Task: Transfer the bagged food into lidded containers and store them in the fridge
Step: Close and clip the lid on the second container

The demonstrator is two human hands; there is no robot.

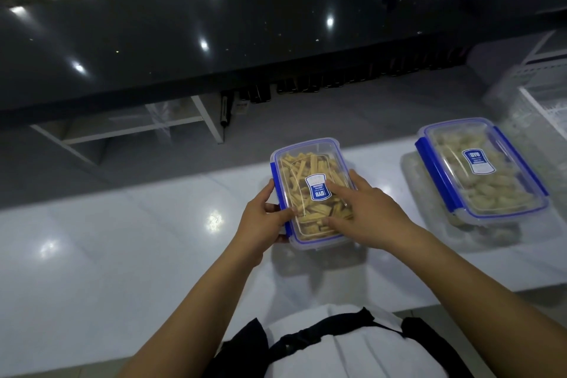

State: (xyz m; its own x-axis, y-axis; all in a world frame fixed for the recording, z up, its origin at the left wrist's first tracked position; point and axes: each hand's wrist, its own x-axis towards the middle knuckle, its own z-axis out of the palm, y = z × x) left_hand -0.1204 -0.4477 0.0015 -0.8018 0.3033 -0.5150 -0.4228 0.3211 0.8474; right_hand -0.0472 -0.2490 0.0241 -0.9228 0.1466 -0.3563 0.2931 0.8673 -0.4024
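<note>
We see the left hand (264, 221) gripping a lidded box (310, 193) of yellow sticks mid-counter (122, 255); the right hand (362, 212) presses flat, fingers straight, on its lid.

White counter (122, 255) left of near box (310, 193): bare, wide room for hand. Gap between near box and far box (481, 169): passable. Left hand (264, 224) blocks box left side, right hand (365, 215) covers lid. Black ledge (214, 40) overhangs behind, limits reach forward.

"OYO" — blue label (478, 161) on right container's lid (497, 181).
</note>
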